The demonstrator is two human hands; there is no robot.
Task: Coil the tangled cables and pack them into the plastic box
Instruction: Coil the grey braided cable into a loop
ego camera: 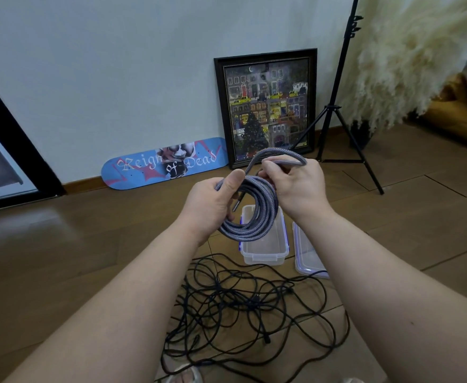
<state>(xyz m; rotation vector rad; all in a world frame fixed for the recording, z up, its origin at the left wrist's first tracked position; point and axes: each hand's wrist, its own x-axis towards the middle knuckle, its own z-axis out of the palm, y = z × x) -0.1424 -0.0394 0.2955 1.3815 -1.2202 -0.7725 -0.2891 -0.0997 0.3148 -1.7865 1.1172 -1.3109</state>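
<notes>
Above the box: both hands hold a grey braided cable in the air, most of it already wound into a round coil of several turns.
Left hand: fingers curled round the left side of the coil, thumb pressed on top of the turns; a metal plug end hangs down just beside the palm.
Right hand: fingers pinch a loose loop of the same cable, which arches up and over the top of the coil.
Plastic box: clear, open, standing on the wooden floor directly under the coil; nothing shows inside it.
Lid: clear with blue trim, lying flat just to the right of the box, partly hidden by the right forearm.
Black cables: a loose tangle spread on the floor in front of the box, nearer the person, between the two forearms.
Against the wall: a blue skateboard deck on its edge, a framed picture leaning beside it.
Farther right: a black tripod stand and pale pampas grass.
</notes>
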